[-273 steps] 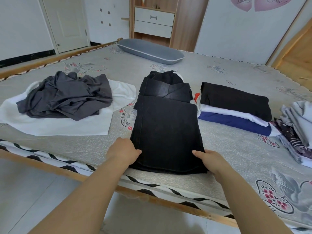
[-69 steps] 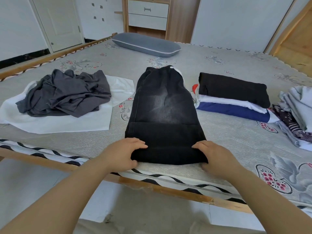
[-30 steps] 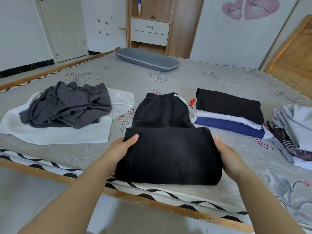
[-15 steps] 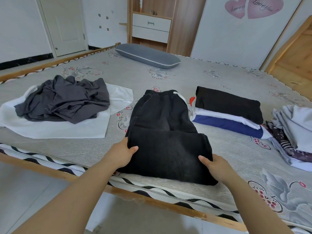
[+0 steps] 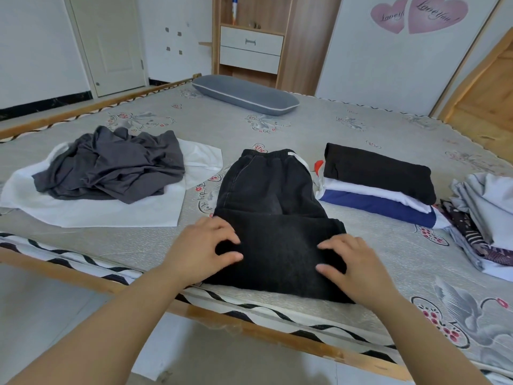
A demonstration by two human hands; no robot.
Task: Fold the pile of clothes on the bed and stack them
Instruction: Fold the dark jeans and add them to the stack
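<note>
Black trousers (image 5: 273, 218) lay half-folded at bed (image 5: 347, 129) near edge; left hand (image 5: 204, 250) and right hand (image 5: 354, 266) pressed flat, fingers relaxed. Bare mattress either side; folded stack (image 5: 380, 184) right.

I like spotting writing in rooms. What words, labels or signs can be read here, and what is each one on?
"Love you": cursive, on the smaller pink heart sticker on the white wall panel.
"Love You !": cursive, on the larger pink heart sticker beside it.
Cursive script printed on the mattress cover by the black trousers: too distorted to read.
Nothing else is legible.
</note>
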